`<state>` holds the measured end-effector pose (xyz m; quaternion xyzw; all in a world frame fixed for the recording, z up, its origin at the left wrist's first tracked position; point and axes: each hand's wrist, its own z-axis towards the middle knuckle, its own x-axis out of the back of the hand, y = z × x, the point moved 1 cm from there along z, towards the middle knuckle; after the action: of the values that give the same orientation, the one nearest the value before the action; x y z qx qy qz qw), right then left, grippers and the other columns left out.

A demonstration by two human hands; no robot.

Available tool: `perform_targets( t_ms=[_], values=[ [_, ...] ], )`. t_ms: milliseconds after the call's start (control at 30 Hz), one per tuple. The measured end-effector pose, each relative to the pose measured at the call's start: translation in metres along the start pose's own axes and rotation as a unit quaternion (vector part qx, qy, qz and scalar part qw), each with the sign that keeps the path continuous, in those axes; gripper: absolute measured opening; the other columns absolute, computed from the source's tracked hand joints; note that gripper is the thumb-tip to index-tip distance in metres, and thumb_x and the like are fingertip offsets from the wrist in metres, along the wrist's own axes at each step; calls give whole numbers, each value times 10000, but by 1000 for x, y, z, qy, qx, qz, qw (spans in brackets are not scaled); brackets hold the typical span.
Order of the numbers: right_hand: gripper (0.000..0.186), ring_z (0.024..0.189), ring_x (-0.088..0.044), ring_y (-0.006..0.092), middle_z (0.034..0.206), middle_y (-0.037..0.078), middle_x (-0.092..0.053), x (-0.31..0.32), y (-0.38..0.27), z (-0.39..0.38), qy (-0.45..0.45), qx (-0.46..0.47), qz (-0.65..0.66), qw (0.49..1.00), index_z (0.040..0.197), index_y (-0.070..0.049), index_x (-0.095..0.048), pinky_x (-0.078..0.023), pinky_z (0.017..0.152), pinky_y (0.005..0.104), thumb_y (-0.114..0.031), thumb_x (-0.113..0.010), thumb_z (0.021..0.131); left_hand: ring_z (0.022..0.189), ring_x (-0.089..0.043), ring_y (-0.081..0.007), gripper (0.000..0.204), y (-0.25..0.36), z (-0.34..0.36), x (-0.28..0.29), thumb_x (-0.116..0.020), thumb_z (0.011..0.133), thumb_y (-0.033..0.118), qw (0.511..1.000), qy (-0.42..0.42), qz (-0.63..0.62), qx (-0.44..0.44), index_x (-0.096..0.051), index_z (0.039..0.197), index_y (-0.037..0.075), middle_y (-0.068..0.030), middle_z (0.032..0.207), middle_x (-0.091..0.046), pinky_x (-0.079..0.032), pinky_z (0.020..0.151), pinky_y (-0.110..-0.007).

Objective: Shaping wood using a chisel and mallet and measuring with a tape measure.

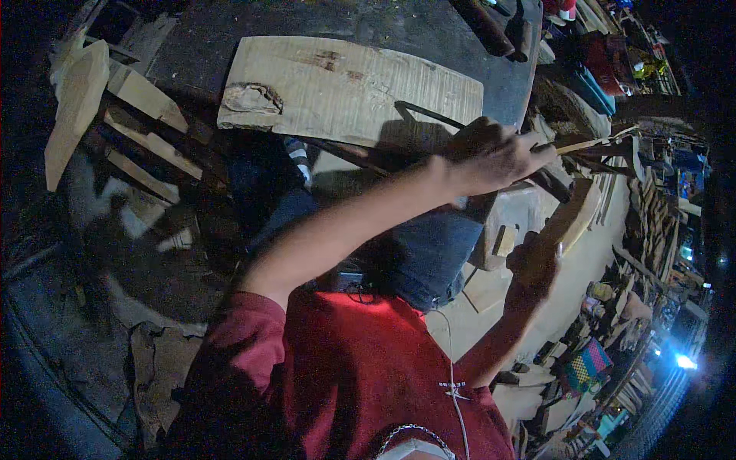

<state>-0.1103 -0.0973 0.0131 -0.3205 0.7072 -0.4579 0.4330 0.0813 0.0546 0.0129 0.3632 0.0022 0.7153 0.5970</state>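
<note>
My left hand (498, 157) reaches across to the right with its fingers curled closed. A thin yellowish stick (584, 144) sticks out from its fingertips. Just below it is a dark blocky piece (553, 184); whether my hand grips that too is hidden. My right hand (533, 264), in shadow, is closed on the near end of a pale wooden piece (576, 215) with a rounded far end. Left of my left hand, a broad pale wooden board (345, 88) lies on a dark table, with a knot at its left corner. A thin dark bar (429, 113) lies over the board near my wrist.
The dark tabletop (399, 27) carries dark cylindrical pieces (491, 27) at its far right. Several cut wooden pieces (80, 107) stand at the left. Wood scraps (613, 307) and a colourful woven bag (589, 364) lie at the right. A small wooden block (505, 240) sits near my knee.
</note>
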Motion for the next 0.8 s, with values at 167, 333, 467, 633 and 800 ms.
perform_targets(
  t_ms=[167,333,467,633,800],
  values=[
    [413,671,-475,134,875,41,-517,-14,-1,0,87,-26,-16,996,1209,-82,-475,-386,568,268,-408,-467,955,599,-674,-253,248,-21,8,-3,-567,807,155,996,-61,12,-66,-602,1052,160,-122,690,-636,-519,476,-385],
    [431,658,-486,128,877,45,-536,-13,5,1,111,-21,-42,993,1214,-82,-482,-388,562,264,-426,-461,956,617,-672,-323,175,-25,11,4,-575,788,142,994,-102,8,-45,-570,960,111,-155,634,-620,-522,503,-428],
    [373,641,-484,131,881,57,-548,-12,-1,-1,109,-41,-21,993,1169,-89,-490,-386,531,264,-397,-457,962,688,-670,-356,324,-20,9,4,-608,782,228,990,-140,-10,19,-595,1091,132,-165,773,-667,-540,594,-472],
    [406,709,-519,168,972,112,-573,19,-15,5,56,73,-119,989,1233,-83,-474,-431,595,273,-375,-471,951,662,-667,-357,381,-18,5,2,-654,755,305,989,-145,-16,38,-614,1096,138,-179,730,-660,-538,588,-476],
    [493,845,-545,215,1121,193,-564,45,-22,8,-138,163,140,967,1336,-81,-449,-463,695,316,-361,-508,935,678,-669,-377,440,-20,2,-2,-743,651,216,993,-110,-44,28,-552,1022,75,-192,698,-640,-521,588,-479]
  ],
)
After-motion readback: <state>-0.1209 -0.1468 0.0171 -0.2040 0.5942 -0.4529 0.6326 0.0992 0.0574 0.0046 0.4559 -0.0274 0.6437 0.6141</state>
